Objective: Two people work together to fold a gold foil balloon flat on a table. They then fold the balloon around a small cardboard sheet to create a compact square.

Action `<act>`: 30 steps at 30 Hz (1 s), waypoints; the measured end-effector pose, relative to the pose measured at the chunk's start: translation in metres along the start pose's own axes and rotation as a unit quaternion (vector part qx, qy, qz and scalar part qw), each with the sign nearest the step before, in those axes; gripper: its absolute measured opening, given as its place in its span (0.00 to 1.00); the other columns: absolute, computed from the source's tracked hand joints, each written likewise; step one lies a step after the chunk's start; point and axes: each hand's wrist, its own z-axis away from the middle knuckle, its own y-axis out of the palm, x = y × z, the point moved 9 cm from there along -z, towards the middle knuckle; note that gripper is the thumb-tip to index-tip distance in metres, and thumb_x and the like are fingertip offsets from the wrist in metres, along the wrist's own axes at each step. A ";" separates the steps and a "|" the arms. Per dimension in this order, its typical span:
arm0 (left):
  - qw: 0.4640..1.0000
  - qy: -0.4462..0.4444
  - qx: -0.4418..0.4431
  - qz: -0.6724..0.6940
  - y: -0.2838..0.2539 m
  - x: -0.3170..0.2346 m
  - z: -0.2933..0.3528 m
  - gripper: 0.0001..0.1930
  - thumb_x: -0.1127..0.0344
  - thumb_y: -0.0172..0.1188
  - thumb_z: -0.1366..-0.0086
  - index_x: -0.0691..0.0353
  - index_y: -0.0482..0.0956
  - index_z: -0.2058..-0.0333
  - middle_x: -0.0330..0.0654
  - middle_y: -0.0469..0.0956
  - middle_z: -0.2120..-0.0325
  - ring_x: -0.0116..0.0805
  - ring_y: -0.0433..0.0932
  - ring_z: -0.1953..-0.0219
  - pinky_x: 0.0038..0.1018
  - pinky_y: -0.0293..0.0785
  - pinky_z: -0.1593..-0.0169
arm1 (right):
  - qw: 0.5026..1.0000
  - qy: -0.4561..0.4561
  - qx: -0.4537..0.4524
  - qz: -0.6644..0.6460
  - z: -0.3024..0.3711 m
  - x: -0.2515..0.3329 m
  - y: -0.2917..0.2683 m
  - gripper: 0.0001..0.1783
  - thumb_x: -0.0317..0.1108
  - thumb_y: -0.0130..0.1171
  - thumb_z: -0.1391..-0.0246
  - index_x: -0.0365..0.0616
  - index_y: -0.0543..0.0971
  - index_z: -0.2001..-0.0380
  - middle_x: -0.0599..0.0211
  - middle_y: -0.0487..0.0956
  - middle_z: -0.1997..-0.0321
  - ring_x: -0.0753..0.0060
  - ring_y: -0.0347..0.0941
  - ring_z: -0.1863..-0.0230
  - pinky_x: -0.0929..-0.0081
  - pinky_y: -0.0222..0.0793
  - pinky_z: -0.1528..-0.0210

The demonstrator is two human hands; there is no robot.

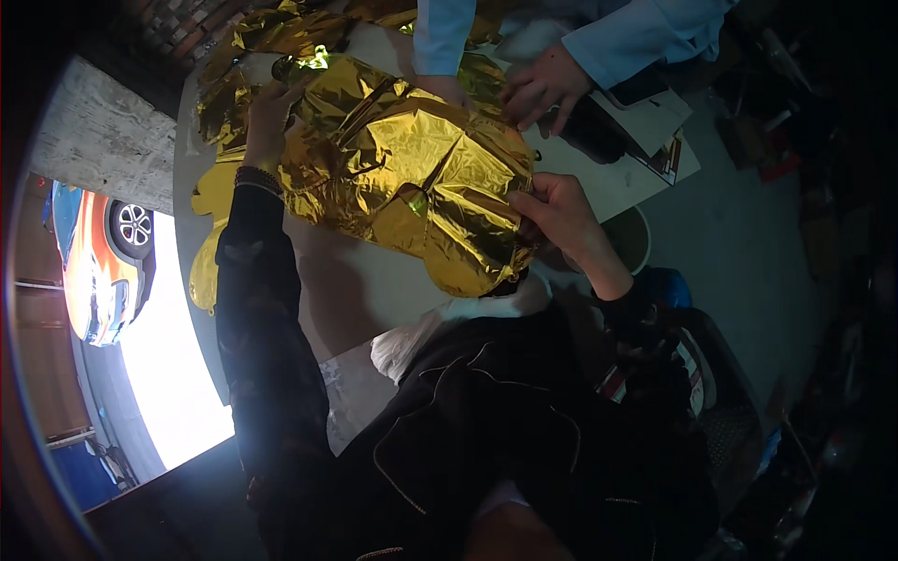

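Observation:
A wrinkled, uninflated gold foil balloon (402,159) stretches between my hands above the table. My left hand (268,122) grips its far left edge, with the fingers partly hidden. At the right edge, my right hand (559,215) pinches the foil between thumb and fingers. Another person's hand (550,89) rests near the far right edge of the foil, its fingers spread. That person's other hand (442,89) touches the far side of the foil, partly covered by it. A flat, lobed gold balloon piece (210,238) hangs at the table's left edge.
More crumpled gold foil (281,28) lies across the far part of the pale table (360,304). A dark phone-like slab (639,86) lies on white sheets (669,159) at the far right. A round container (631,234) stands beyond my right wrist. An orange car (98,262) is outside, left.

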 end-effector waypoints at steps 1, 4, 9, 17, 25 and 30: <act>1.000 -0.006 0.005 -0.020 0.001 0.001 -0.002 0.07 0.59 0.69 0.34 0.55 0.84 0.65 0.25 0.71 0.76 0.15 0.64 0.76 0.19 0.58 0.70 | 1.000 -0.012 -0.003 0.002 -0.002 0.001 -0.003 0.11 0.35 0.64 0.35 0.38 0.80 0.68 0.73 0.79 0.79 0.85 0.74 0.81 0.84 0.69 0.79; 0.999 -0.022 -0.013 -0.033 -0.007 0.010 -0.009 0.08 0.60 0.70 0.34 0.55 0.82 0.67 0.26 0.69 0.77 0.16 0.64 0.76 0.21 0.59 0.71 | 1.000 -0.022 -0.005 0.021 -0.009 0.004 -0.007 0.11 0.35 0.64 0.36 0.38 0.80 0.68 0.73 0.79 0.79 0.86 0.73 0.82 0.85 0.68 0.80; 0.998 -0.031 -0.010 -0.054 -0.006 0.022 -0.015 0.08 0.60 0.69 0.34 0.56 0.82 0.67 0.27 0.68 0.78 0.17 0.64 0.77 0.21 0.59 0.72 | 0.995 -0.064 -0.013 0.069 -0.026 0.007 -0.015 0.11 0.34 0.66 0.38 0.38 0.80 0.70 0.72 0.81 0.78 0.86 0.72 0.82 0.83 0.65 0.80; 0.998 -0.026 -0.013 -0.061 -0.003 0.024 -0.014 0.09 0.60 0.69 0.34 0.56 0.82 0.68 0.27 0.68 0.79 0.17 0.64 0.78 0.20 0.58 0.74 | 0.990 -0.090 -0.014 0.111 -0.046 0.002 -0.027 0.14 0.35 0.69 0.40 0.40 0.78 0.75 0.74 0.79 0.80 0.86 0.69 0.82 0.82 0.63 0.79; 0.995 -0.038 -0.024 -0.087 -0.019 0.035 -0.014 0.12 0.61 0.70 0.36 0.65 0.86 0.61 0.31 0.77 0.77 0.19 0.71 0.77 0.19 0.65 0.74 | 0.996 -0.080 0.020 0.038 -0.042 0.004 -0.020 0.13 0.35 0.69 0.40 0.41 0.79 0.74 0.76 0.76 0.81 0.88 0.65 0.83 0.84 0.59 0.79; 0.996 -0.018 -0.003 -0.082 -0.006 0.036 -0.012 0.13 0.61 0.70 0.37 0.68 0.86 0.67 0.33 0.78 0.78 0.20 0.73 0.76 0.22 0.68 0.73 | 0.998 -0.044 0.032 -0.006 -0.036 -0.001 -0.028 0.11 0.36 0.69 0.41 0.42 0.81 0.73 0.77 0.77 0.79 0.90 0.67 0.81 0.87 0.59 0.78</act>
